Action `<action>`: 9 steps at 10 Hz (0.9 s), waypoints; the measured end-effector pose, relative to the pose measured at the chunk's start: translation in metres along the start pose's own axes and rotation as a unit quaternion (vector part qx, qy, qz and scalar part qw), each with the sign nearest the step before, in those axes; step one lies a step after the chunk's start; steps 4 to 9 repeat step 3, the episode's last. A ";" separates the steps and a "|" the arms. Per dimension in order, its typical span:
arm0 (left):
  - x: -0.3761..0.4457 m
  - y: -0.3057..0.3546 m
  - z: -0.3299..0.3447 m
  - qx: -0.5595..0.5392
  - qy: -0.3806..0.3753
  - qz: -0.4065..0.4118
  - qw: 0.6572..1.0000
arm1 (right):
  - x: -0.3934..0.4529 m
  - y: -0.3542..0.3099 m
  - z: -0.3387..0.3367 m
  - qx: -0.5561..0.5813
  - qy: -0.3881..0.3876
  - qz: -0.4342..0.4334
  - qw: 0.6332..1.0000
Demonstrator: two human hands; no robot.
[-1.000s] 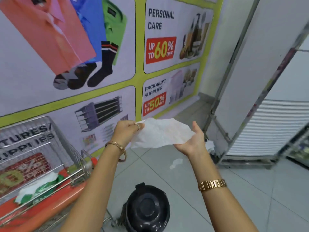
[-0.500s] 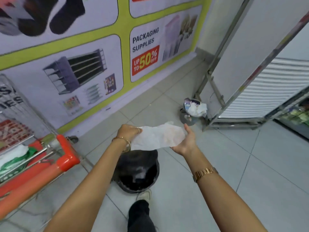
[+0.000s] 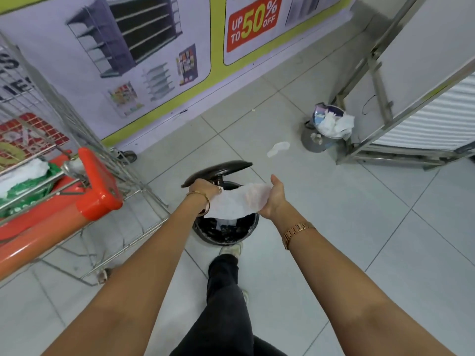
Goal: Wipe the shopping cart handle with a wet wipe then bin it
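— Tiled floor (image 3: 359,227), poster wall far; cart handle (image 3: 59,222) at left. Which step?
— Binning. Left hand (image 3: 204,187) and right hand (image 3: 275,199) pinch the wet wipe (image 3: 236,201) stretched between them, above the open pedal bin (image 3: 226,227).
— Next?
— Both hands should let go, I'd say, dropping it inside.

Both bare arms reach forward and down, nearly straight. The left hand (image 3: 204,187) and right hand (image 3: 275,197) are each pinched closed on an end of a wet wipe (image 3: 237,201) stretched between their fingers.
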State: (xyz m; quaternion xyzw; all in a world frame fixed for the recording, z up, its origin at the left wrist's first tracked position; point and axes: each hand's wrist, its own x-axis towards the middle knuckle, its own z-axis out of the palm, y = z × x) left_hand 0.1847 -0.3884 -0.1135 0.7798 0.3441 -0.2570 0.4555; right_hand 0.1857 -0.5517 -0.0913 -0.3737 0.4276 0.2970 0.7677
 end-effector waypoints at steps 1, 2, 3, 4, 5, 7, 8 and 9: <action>0.011 -0.015 0.005 -0.015 -0.017 -0.033 0.999 | 0.004 0.010 0.004 -0.030 0.025 0.015 0.999; 0.018 -0.027 0.008 -0.067 -0.042 -0.073 0.994 | 0.005 0.016 0.007 -0.039 0.045 0.024 0.998; 0.017 -0.032 0.007 -0.068 -0.032 -0.070 0.995 | -0.002 0.015 0.011 -0.066 0.078 0.010 0.995; 0.017 -0.032 0.007 -0.068 -0.032 -0.070 0.995 | -0.002 0.015 0.011 -0.066 0.078 0.010 0.995; 0.017 -0.032 0.007 -0.068 -0.032 -0.070 0.995 | -0.002 0.015 0.011 -0.066 0.078 0.010 0.995; 0.017 -0.032 0.007 -0.068 -0.032 -0.070 0.995 | -0.002 0.015 0.011 -0.066 0.078 0.010 0.995; 0.017 -0.032 0.007 -0.068 -0.032 -0.070 0.995 | -0.002 0.015 0.011 -0.066 0.078 0.010 0.995; 0.017 -0.032 0.007 -0.068 -0.032 -0.070 0.995 | -0.002 0.015 0.011 -0.066 0.078 0.010 0.995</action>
